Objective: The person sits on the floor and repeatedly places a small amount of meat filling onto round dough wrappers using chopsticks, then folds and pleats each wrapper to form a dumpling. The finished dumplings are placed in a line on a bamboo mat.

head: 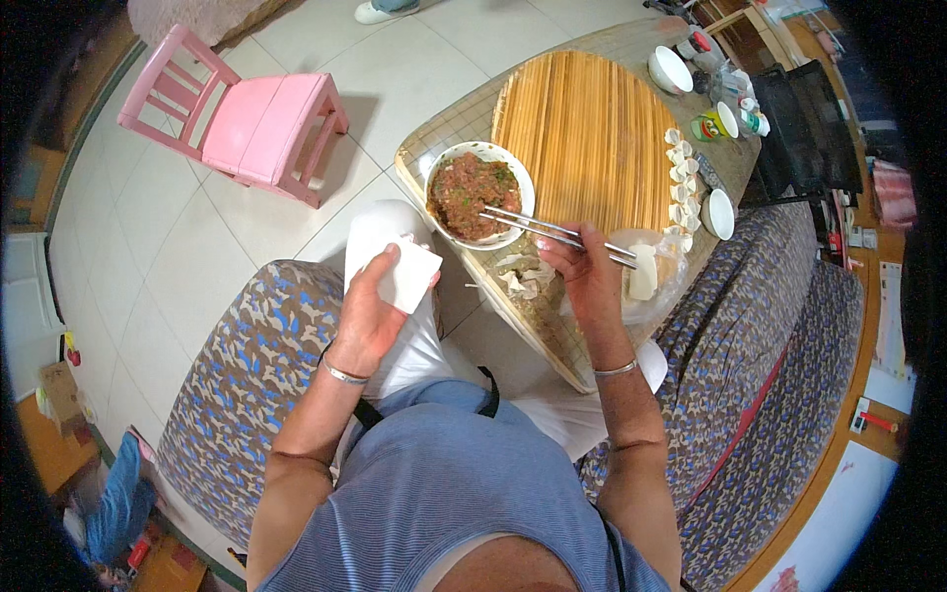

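Observation:
My left hand point(376, 303) holds a square white dough wrapper point(411, 277) over my lap, the thumb on its edge. In my right hand point(588, 274) is a pair of metal chopsticks point(544, 226), their tips at the meat filling point(470, 194) in a white bowl point(527, 185). Right of that hand, a stack of wrappers point(644, 272) lies in a clear plastic bag point(673, 274). Torn pale scraps point(527, 278) lie on the table below the bowl. Folded dumplings point(682, 194) line the right edge of a round slatted bamboo board point(584, 140).
The table point(444, 133) has a near corner beside my knees. White bowls point(670, 69), a green cup point(715, 123) and bottles stand at its far right. A pink chair point(244, 126) is at upper left; a patterned sofa point(725, 333) lies to the right. Another person's shoe point(376, 12) shows at the top.

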### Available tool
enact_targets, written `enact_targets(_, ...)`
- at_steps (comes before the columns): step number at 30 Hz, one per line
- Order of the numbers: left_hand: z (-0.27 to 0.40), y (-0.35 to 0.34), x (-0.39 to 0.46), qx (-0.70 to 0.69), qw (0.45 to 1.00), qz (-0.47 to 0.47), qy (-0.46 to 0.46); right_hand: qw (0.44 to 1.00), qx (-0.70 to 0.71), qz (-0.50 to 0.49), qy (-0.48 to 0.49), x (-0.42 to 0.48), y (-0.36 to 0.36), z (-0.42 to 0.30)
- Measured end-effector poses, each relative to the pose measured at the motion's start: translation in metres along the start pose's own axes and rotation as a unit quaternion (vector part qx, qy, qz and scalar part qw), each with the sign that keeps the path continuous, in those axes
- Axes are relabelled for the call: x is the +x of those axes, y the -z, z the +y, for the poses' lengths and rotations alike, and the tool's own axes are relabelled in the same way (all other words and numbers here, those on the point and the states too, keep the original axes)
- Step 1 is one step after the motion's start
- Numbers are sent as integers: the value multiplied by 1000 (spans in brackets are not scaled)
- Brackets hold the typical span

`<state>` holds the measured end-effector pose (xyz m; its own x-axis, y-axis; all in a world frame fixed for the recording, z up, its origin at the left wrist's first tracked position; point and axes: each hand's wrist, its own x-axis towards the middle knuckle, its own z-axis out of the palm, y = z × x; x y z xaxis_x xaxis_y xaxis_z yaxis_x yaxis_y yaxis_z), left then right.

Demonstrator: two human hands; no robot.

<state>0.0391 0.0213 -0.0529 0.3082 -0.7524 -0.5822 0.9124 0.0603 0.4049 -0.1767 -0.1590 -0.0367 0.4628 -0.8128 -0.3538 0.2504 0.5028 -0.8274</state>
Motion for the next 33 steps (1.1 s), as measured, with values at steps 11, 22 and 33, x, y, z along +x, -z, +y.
enact_targets(11, 3, -30, -2, 10, 996, -48, -74, 992, -80, -10, 102, -4, 1, -9)
enact_targets(22, 5, -11, -19, -16, 992, -35, -118, 985, -81, -20, 151, -20, -13, -4)
enact_targets(33, 3, -12, -15, 76, 985, -16, -157, 989, 134, -44, 52, -4, 16, 14)
